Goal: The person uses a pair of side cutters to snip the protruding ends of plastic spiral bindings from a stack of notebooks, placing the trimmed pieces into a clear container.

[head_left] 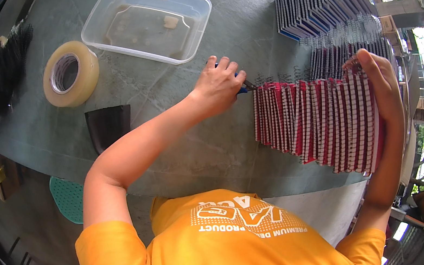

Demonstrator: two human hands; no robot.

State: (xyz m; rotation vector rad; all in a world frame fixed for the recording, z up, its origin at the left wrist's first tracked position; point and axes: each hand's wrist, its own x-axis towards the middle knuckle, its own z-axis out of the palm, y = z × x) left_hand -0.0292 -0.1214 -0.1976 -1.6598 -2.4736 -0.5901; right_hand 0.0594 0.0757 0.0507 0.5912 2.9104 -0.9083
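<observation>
A long row of red spiral notebooks (308,118) stands on the table in front of me, wire coils toward the far side. Closed around blue-handled pliers (243,90), my left hand (220,84) is at the row's left end. The dark tip of the pliers reaches the coils of the first notebooks; whether it grips a wire is too small to tell. At the right end, my right hand (381,80) is wrapped round the last notebooks, its fingertips curled over their coils. My right forearm lies along that end of the row.
Behind the row stand more spiral notebooks with dark coils (321,1). A clear plastic tub (146,24) with small scraps lies at the far middle. To the left are a roll of tape (91,74), a black flat piece (108,127) and a bundle of black coils (2,70).
</observation>
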